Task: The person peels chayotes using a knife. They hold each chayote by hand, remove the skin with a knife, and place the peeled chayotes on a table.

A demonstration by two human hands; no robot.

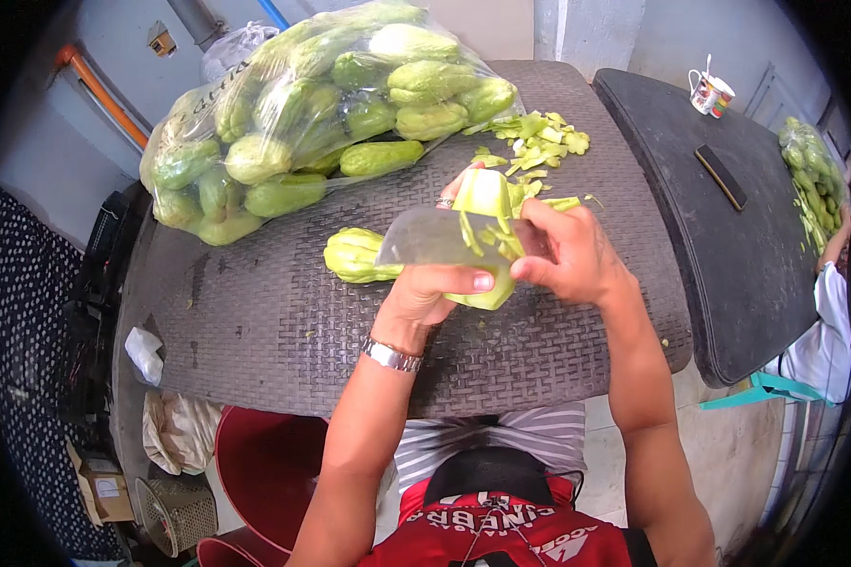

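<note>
My left hand (pixel 424 295) is closed around a partly peeled chayote (pixel 483 193), thumb on the near side and fingertips at its far end. In my right hand (pixel 581 248) is a knife (pixel 435 238), whose broad blade lies across the chayote and points left. Pale green strips cling to the blade. The knife's handle is mostly hidden by my fingers. Just left of my hands, another chayote (pixel 357 255) lies on the woven-pattern table (pixel 255 312). Beyond my hands is a loose pile of peelings (pixel 550 142).
A big clear bag of chayotes (pixel 284 161) covers the table's far left. On the dark table (pixel 671 189) at right are a mug (pixel 710 94), a long dark object (pixel 720 177) and another bag (pixel 808 180), with a person's hand beside it. Red tubs (pixel 265 463) stand below.
</note>
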